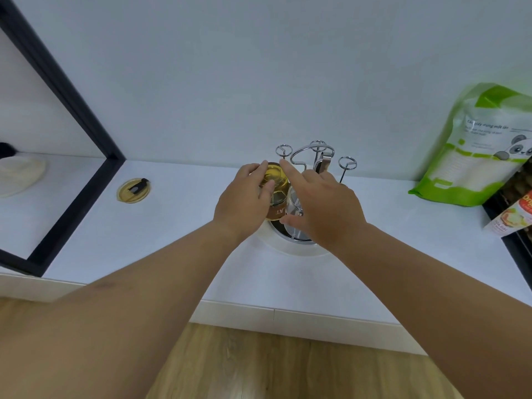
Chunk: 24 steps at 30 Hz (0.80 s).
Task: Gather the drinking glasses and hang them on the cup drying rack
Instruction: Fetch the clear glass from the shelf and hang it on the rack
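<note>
Two glasses show in the head view, both at the cup drying rack (312, 168), which stands toward the back edge of the white surface (178, 240), roughly midway along it. The amber glass (275, 191) is upside down over the rack's left side, and the left hand (244, 203) has its grip wrapped around it, fingers on the base and thumb on the wall; whether it already sits fully on a prong cannot be told. The clear glass (293, 208) hangs inverted just beside it, partly hidden. The right hand (322, 205) hovers over that clear glass with its grip spread, index finger pointing toward the back; it seems to pinch nothing.

By this judgement, the task is well along: one glass looks hung and a second is being seated. Three ring-topped prongs stand bare, so room remains.

Counted otherwise: one amber lid (133, 190) lies alone toward the surface's left part, well apart from the rack, one green bag (478, 148) leans at the right back edge, and one small carton (511, 214) sits at the right edge. No further loose glass is visible.
</note>
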Tool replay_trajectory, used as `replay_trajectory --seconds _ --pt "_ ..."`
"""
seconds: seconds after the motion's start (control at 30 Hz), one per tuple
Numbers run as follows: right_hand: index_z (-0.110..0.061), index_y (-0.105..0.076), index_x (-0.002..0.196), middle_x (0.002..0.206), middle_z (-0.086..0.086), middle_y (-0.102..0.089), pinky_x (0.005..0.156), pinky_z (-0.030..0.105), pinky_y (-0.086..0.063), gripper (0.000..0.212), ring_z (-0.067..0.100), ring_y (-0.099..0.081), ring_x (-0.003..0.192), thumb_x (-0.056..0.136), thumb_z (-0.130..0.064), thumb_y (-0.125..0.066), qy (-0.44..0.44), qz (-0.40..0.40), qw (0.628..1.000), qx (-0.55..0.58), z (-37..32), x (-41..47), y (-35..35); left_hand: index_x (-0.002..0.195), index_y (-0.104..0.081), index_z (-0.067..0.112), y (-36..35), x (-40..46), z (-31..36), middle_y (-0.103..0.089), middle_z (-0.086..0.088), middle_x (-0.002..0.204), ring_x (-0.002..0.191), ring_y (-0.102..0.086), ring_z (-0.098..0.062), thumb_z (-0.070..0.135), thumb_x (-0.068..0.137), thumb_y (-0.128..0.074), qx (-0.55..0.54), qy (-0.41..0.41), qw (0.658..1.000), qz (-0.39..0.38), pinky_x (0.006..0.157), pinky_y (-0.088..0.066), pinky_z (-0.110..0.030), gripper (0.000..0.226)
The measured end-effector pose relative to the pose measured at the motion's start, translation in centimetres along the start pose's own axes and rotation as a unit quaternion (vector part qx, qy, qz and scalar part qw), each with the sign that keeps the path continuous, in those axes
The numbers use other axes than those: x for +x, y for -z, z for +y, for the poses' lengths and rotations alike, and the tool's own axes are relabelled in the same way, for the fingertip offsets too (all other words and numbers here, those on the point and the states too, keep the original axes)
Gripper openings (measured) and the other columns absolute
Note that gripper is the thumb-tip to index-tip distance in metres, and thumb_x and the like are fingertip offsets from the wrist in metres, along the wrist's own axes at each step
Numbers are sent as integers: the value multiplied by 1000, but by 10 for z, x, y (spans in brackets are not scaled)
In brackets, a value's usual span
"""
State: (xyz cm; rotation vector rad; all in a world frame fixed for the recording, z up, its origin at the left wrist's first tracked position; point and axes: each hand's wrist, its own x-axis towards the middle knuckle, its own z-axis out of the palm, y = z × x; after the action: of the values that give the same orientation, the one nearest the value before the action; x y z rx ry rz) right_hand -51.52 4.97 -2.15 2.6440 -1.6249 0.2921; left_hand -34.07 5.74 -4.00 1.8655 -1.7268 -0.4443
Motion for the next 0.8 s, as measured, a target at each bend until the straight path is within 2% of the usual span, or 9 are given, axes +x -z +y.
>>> replay_trajectory --seconds 0.17,0.4,0.53,0.7,0.8 --pt "-32 -14 167 119 1 -62 69 39 -54 108 26 -58 109 83 -56 -77 -4 -18 1000 1 -2 -1 -5 157 -39 23 1 -2 0 -41 4 155 134 -47 -16 40 107 -42 -3 0 1000 0 105 -45 -38 53" --pt "-31 -20 165 118 0 -62 67 38 -52 106 25 -57 109 81 -56 -79 -9 -10 1000 -2 -3 -1 -8 157 -39 22 -1 -4 0 -42 5 154 133 -48 -16 40 107 -42 -8 6 1000 9 103 -47 -37 53" --pt "-32 -20 165 123 -1 -61 71 38 -53 110 25 -54 120 78 -61 -80 -8 -13 1000 3 -3 -1 -9 157 -38 23 -4 -4 0 -40 6 155 135 -46 -14 39 108 -42 -11 7 1000 17 100 -41 -29 53" --pt "-37 -19 164 138 -3 -56 81 43 -56 115 26 -50 129 72 -68 -80 -13 -25 999 37 2 -4 1 159 -32 26 -9 -1 -4 -30 3 164 148 -34 -17 41 108 -38 -26 15 1000 7 111 -37 -37 53" --pt "-38 -20 163 145 -5 -54 84 42 -54 113 24 -49 130 72 -72 -78 -2 -30 998 56 12 -9 14 159 -30 29 -6 3 -5 -26 1 167 151 -30 -19 43 108 -38 -19 26 999 -1 114 -34 -38 54"
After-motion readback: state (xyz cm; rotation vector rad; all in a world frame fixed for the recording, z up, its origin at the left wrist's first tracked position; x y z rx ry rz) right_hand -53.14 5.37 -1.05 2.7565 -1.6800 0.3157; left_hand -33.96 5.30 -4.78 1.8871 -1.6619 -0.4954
